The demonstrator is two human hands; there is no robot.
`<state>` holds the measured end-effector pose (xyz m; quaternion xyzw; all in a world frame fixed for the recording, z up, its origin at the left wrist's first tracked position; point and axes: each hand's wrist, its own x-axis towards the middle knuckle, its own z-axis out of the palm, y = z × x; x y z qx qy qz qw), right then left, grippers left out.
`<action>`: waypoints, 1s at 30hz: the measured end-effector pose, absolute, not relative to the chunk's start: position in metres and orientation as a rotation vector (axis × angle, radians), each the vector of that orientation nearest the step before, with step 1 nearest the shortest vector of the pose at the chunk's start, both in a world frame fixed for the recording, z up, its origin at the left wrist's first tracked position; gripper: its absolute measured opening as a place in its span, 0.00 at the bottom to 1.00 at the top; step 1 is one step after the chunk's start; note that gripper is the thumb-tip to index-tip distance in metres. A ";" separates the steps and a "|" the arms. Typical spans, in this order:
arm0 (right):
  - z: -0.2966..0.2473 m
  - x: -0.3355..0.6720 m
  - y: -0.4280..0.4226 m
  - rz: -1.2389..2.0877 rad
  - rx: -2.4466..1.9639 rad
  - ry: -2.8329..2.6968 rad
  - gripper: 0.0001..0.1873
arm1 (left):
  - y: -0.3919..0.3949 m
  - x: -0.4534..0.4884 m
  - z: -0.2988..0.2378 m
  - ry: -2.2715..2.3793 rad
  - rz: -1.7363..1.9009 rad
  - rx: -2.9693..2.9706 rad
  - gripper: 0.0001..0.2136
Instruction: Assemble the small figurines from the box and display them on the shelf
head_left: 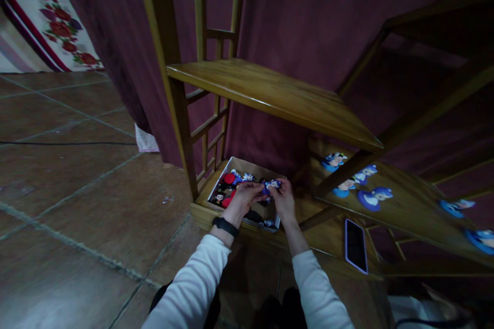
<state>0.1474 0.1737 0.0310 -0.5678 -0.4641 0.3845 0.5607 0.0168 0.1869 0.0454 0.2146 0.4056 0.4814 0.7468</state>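
Both my hands reach into a small cardboard box on the bottom board of a wooden shelf unit. My left hand, with a black band on its wrist, and my right hand are closed together on a small blue and white figurine held just above the box. The box holds several little toys in red, black and blue. Several blue figurines lie on the low shelf to the right.
A phone lies face up on the bottom board right of my hands. An upper shelf board juts out above the box. A dark red curtain hangs behind. Brown floor tiles spread to the left.
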 end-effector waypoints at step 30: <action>0.028 0.158 0.167 0.704 -1.491 -1.325 0.16 | 0.178 0.026 0.047 0.954 1.086 0.343 0.07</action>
